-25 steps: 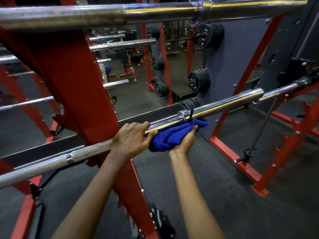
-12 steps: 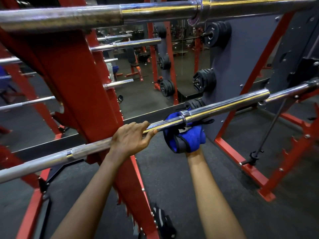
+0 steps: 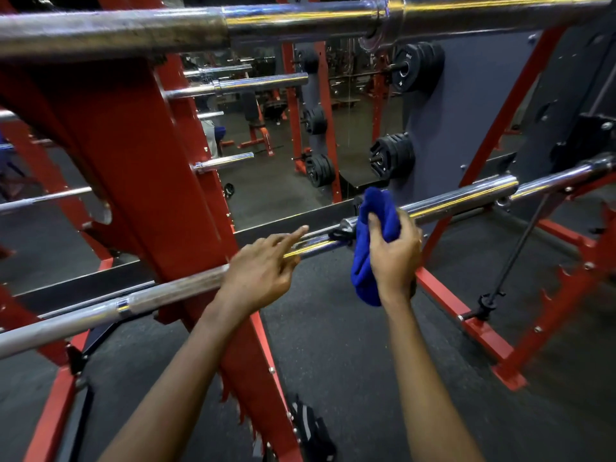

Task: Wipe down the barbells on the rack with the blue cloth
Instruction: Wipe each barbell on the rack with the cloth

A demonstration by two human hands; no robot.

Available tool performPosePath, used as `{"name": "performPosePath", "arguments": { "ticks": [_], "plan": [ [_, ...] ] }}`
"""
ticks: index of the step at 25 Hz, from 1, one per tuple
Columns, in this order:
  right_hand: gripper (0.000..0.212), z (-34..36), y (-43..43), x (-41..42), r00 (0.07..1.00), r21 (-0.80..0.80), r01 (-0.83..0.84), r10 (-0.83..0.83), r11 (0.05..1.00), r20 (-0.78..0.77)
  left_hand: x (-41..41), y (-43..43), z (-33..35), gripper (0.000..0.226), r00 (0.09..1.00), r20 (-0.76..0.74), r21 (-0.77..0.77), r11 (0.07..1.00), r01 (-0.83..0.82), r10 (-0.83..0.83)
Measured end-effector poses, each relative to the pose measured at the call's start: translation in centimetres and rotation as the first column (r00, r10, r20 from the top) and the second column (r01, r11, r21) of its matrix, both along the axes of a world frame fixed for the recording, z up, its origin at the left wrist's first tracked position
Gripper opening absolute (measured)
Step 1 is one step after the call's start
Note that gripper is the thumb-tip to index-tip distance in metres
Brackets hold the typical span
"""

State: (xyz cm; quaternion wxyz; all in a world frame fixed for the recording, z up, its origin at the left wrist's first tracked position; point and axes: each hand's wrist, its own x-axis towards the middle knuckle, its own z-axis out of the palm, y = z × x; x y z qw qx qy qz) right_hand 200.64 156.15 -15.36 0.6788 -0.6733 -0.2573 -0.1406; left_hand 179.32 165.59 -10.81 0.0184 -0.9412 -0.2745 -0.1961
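Observation:
A chrome barbell (image 3: 460,198) lies across the red rack (image 3: 143,181) at waist height, running from lower left to upper right. My right hand (image 3: 395,251) grips the bunched blue cloth (image 3: 366,248) in front of the bar beside its collar; the cloth's top end stands up against the sleeve and the rest hangs below my hand. My left hand (image 3: 263,271) rests over the bar's shaft left of the collar, fingers loosening and the index finger stretched out. A second, thicker barbell (image 3: 300,21) crosses the top of the view.
More bars (image 3: 240,84) stick out of the red upright behind it. Black weight plates (image 3: 393,158) hang on pegs on the grey wall panel. A red frame foot (image 3: 466,325) stands on the dark floor at right. A dark shoe (image 3: 313,431) shows below.
My right hand has come off the underside of the bar and lifted the cloth up in front of the collar. My left hand has loosened its grip, fingers extending.

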Motion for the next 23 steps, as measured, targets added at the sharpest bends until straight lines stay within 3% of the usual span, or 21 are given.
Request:
{"name": "performPosePath", "arguments": {
  "ticks": [2,4,6,8,10,12,14,17,20,23],
  "plan": [
    [0.041,1.2,1.2,1.6,0.992,-0.087,0.053,-0.042,0.995,0.121,2.0,-0.4,-0.1,0.061,0.997,-0.029,-0.048,0.996,0.077,-0.078],
    [0.045,2.5,1.3,2.7,0.992,-0.066,0.102,-0.097,0.993,0.077,3.4,-0.7,-0.4,0.059,0.998,-0.042,0.022,0.999,0.048,-0.047],
    [0.035,2.7,1.0,2.3,0.987,-0.133,0.142,-0.13,0.981,0.096,3.5,-0.7,-1.0,0.055,0.999,-0.036,0.125,0.992,0.017,-0.013],
    [0.032,2.2,0.2,1.3,0.984,-0.242,0.033,0.011,0.97,0.176,3.4,-0.7,-1.6,0.053,1.0,-0.012,0.164,0.986,0.015,-0.013],
    [0.045,1.0,-1.2,0.8,0.949,-0.336,-0.191,0.262,0.922,0.178,3.7,-0.6,-1.7,0.052,1.0,0.009,0.12,0.992,0.029,-0.03],
    [0.057,0.5,-2.6,1.8,0.893,-0.42,-0.202,0.342,0.885,0.292,3.9,-0.6,-1.6,0.052,1.0,-0.004,0.092,0.996,0.022,-0.022],
    [0.059,0.6,-2.5,4.3,0.884,-0.411,-0.081,0.255,0.908,0.39,3.9,-0.5,-1.3,0.054,1.0,-0.014,0.072,0.997,0.024,-0.023],
    [0.053,1.8,-1.3,5.8,0.965,-0.28,-0.026,0.097,0.96,0.243,4.4,0.0,-0.3,0.055,0.996,-0.069,-0.001,0.998,0.059,-0.059],
    [0.039,1.6,-0.5,4.2,0.946,-0.276,-0.027,0.114,0.961,0.304,5.7,1.1,1.1,0.054,0.989,-0.129,-0.109,0.992,0.064,-0.078],
    [0.035,1.1,-0.4,4.5,0.898,-0.28,-0.016,0.137,0.96,0.418,5.9,1.0,1.1,0.054,0.99,-0.125,-0.044,0.997,0.067,-0.072]
  ]
}}
